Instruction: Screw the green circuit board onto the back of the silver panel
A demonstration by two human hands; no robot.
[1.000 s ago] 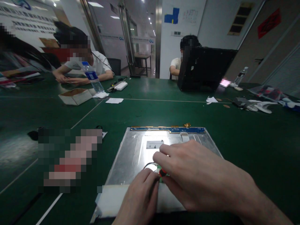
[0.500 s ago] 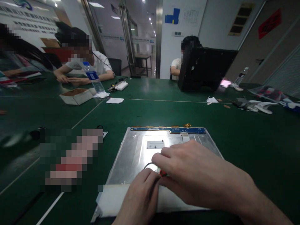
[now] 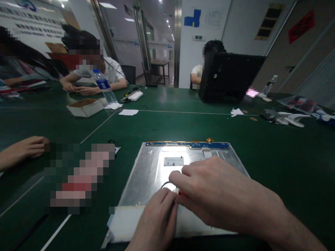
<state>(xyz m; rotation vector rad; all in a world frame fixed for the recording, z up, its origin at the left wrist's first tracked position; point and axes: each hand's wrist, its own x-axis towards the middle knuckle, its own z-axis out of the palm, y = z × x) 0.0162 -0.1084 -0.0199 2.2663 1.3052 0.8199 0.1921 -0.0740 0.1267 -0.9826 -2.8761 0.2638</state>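
A flat silver display panel [image 3: 136, 177] lies on the green table in front of me, a blue circuit board [image 3: 170, 144] along its far edge. My right hand [image 3: 211, 195] is over its middle, fingers closed around a small red part [image 3: 181, 192] that shows only partly. Against it, my left hand [image 3: 157, 216] has its fingers pressed together; whatever they hold is hidden. A thin black wire [image 3: 164, 183] curves out by the left fingertips. White film [image 3: 128, 219] covers the panel's near edge. A flat ribbon cable [image 3: 206, 152] joins the board to the panel.
Left of the panel is a blurred-out pinkish object [image 3: 86, 174]. Another person's hand [image 3: 26, 150] rests near it. Farther off stand an open box [image 3: 86, 108], a water bottle [image 3: 103, 85] and a large black monitor-like case [image 3: 232, 76]. Two people sit across the table.
Another person's hand has come in from the left edge onto the table. My hands stay at the same spot, with my right fingers shifted slightly over the red part.
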